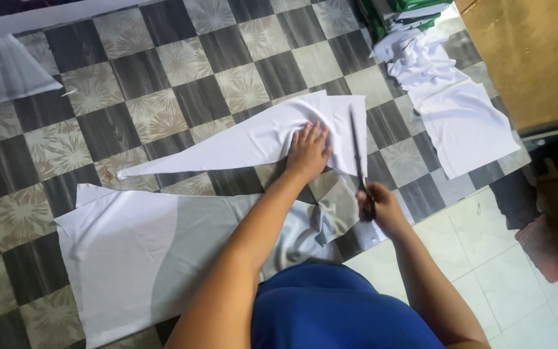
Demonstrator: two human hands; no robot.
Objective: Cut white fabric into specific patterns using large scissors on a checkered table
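Note:
My left hand (307,150) lies flat, fingers together, on a long pointed piece of white fabric (247,139) spread on the checkered floor mat. My right hand (377,208) grips the handles of black scissors (358,161), whose blades point away from me and run along the right side of that fabric piece. A larger white fabric sheet (137,252) lies nearer me, partly under my left forearm.
More white fabric (453,110) lies at the upper right beside a stack of green and white folded cloth (408,13). A brown wooden cabinet (531,58) stands at the far right. Another white piece (1,71) is at the upper left. Pale tiles (498,271) lie right.

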